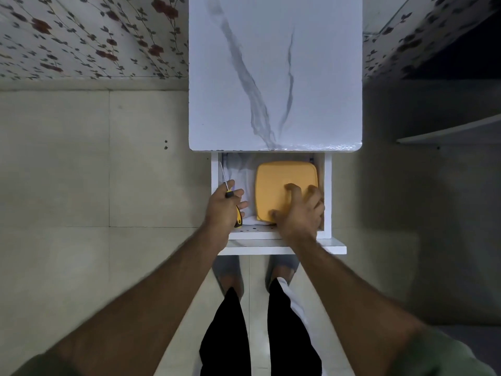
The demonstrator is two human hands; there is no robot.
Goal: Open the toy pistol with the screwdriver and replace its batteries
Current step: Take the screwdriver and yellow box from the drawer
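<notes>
Head view shows the person standing over an open drawer [327,185] under a white, grey-veined marble-look tabletop [275,71]. At the left, the left hand [221,206] grips a screwdriver [230,195]: thin bare metal shaft pointing away, black-and-yellow handle wrapped in the curled fingers. To the right, a flat, rounded-square yellow plastic box [282,180] lies in the drawer on pale crumpled cloth or paper. The right hand [301,210] rests on its lid, fingers spread and bent; motion blur leaves it unclear whether they actually clasp it. The toy pistol is nowhere in sight, possibly inside the box. This looks like the gathering stage; next the box needs lifting out.
</notes>
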